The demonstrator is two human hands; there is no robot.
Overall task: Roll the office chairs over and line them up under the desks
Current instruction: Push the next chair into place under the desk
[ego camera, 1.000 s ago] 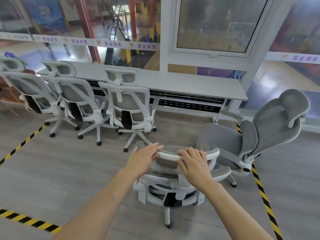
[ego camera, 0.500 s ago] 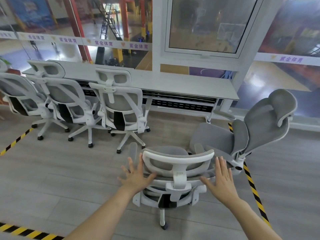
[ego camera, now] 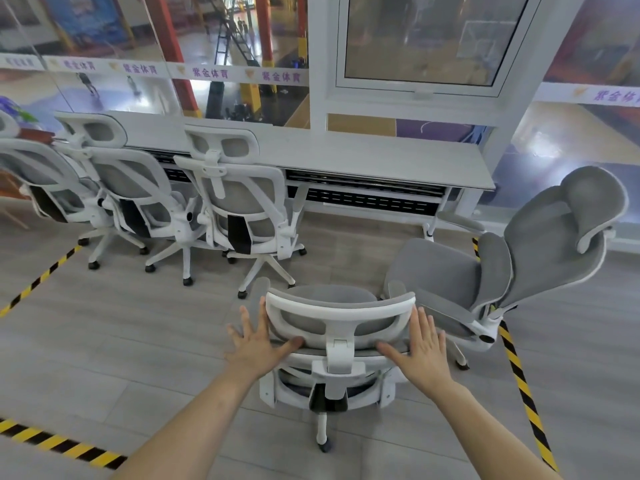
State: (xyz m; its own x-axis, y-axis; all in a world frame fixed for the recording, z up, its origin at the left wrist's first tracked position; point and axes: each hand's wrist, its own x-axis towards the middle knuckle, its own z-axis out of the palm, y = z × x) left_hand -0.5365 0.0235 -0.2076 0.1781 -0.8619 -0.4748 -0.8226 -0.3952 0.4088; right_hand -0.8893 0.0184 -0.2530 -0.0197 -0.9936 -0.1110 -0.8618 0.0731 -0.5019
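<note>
A person's left hand (ego camera: pixel 258 344) and right hand (ego camera: pixel 424 348), fingers straight and spread, gripping nothing, flank the headrest (ego camera: pixel 341 306) of a white office chair (ego camera: pixel 336 379) standing short of the desk (ego camera: pixel 381 161). Three chairs (ego camera: pixel 242 202) line the desk; a grey chair (ego camera: pixel 519 258) sits near the desk's right end.

Grey plank floor (ego camera: pixel 114 344), glass wall (ego camera: pixel 114 39)

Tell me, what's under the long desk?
A dark slotted tray runs beneath the desk; floor shows at right. Three parked chairs cover the left part.
</note>
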